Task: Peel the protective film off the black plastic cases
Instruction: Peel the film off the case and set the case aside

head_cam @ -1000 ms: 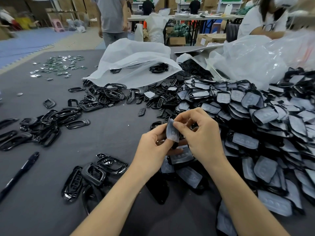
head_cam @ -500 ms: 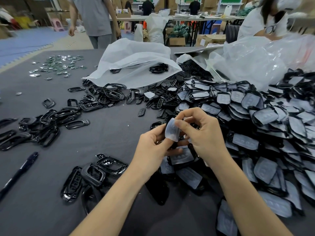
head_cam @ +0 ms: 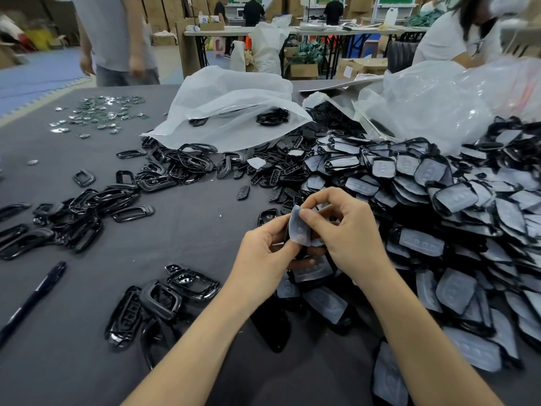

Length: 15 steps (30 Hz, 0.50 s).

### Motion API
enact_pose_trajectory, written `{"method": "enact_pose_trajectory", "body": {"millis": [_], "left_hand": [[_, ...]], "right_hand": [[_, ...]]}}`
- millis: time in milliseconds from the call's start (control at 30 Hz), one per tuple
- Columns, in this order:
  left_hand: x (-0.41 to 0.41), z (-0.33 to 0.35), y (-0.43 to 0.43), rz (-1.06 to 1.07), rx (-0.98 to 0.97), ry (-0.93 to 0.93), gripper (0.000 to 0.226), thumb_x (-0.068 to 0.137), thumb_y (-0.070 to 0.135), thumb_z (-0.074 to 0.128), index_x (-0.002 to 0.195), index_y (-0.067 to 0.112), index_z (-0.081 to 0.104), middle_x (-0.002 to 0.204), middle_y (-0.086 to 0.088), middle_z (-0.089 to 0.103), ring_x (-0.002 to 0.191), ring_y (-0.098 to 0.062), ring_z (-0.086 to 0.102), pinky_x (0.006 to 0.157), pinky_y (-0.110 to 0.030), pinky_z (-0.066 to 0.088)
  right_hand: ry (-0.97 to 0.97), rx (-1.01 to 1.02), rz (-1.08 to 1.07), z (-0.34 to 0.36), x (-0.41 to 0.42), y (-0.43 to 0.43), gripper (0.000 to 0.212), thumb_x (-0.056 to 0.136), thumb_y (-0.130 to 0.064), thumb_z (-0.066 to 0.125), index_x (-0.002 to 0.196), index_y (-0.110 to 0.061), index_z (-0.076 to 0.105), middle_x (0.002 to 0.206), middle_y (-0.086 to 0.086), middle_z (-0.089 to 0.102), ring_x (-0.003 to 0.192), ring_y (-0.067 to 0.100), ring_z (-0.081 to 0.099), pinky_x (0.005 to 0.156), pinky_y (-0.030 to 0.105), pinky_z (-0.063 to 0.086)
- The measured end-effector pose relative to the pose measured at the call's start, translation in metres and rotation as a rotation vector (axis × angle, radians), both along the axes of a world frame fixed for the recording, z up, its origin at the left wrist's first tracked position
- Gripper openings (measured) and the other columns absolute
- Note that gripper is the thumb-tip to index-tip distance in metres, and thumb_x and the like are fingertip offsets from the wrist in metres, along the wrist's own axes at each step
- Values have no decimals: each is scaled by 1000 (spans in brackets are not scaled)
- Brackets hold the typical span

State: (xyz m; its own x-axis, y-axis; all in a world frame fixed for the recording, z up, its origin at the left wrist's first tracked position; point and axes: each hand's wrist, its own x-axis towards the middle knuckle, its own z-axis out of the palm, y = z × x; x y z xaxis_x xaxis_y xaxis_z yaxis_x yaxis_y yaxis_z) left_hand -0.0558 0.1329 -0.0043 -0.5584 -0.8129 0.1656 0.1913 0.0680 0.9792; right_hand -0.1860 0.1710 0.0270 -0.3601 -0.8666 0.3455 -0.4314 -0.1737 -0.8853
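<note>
Grey cloth covers the table in a busy workshop. One person in a grey shirt stands at its far edge and another in white bends over at the far right. On your right rises a heap of film-covered cases, far too many to count. On your left lies a looser scatter of bare black frames, and about four more sit in a small cluster just beside your left forearm. One dark pen lies near the left edge. Two plastic bags lie beyond, a white one and a clear one.

Your hands meet above the near edge of the heap. Your left hand curls round one black case, mostly hidden behind fingers and film. Your right hand pinches the single pale film at its top corner between thumb and forefinger, the other fingers curled. The film stands upright between your hands; whether its lower edge clings to the case cannot be told.
</note>
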Motion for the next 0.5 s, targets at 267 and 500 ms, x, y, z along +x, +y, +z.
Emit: {"method": "enact_pose_trajectory", "body": {"millis": [267, 500], "left_hand": [[0, 1, 2, -25, 7, 0, 28, 82, 29, 63, 108, 22, 67, 95, -4, 76, 88, -26, 73, 76, -36, 60], [4, 1, -1, -181, 133, 80, 42, 82, 7, 44, 119, 18, 62, 103, -6, 74, 85, -26, 73, 72, -28, 57]], "right_hand": [[-256, 63, 81, -1, -6, -2, 25, 82, 4, 67, 78, -19, 59, 73, 3, 58, 59, 11, 53, 49, 20, 47], [-222, 135, 83, 1, -15, -1, 27, 81, 1, 66, 81, -25, 65, 80, -1, 60, 62, 8, 53, 55, 15, 44]]}}
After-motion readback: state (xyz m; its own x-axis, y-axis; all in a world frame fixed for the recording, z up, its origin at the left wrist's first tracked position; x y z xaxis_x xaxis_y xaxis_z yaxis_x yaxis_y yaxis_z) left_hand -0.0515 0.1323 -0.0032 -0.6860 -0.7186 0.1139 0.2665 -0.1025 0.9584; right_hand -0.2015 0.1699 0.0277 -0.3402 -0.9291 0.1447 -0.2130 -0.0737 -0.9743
